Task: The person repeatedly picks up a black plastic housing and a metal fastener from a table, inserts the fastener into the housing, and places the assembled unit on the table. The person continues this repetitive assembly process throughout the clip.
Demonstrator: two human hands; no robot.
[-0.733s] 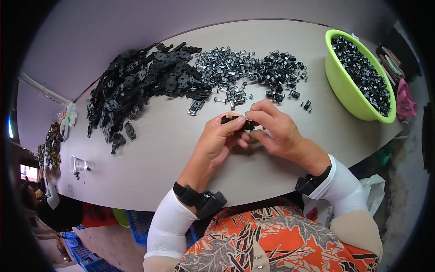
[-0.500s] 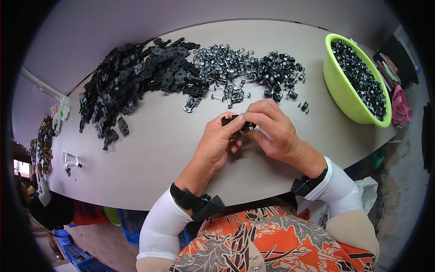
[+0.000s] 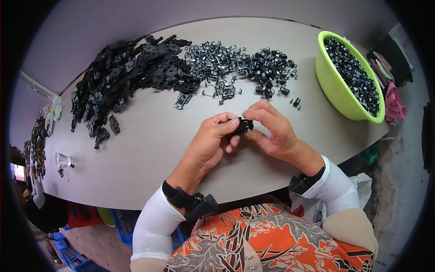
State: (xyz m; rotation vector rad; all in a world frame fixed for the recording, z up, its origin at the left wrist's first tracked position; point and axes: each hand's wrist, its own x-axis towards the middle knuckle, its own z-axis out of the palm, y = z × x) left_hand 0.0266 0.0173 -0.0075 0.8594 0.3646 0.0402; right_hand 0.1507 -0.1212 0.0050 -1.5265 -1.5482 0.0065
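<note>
Mid-frame, the left hand clamps a small black part between thumb and fingers: blocky, with pale glints (partly covered); whether the right hand, fingers at its right end, grips it, I cannot tell.

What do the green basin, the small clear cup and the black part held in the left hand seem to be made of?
Green basin: probably moulded plastic, smooth with a soft sheen; the even colour and rounded rim suggest it.
Clear cup: likely plastic, transparent and shiny; glass cannot be excluded.
Black part: perhaps hard plastic, dark with small highlights; it is partly covered, so this is uncertain.
</note>
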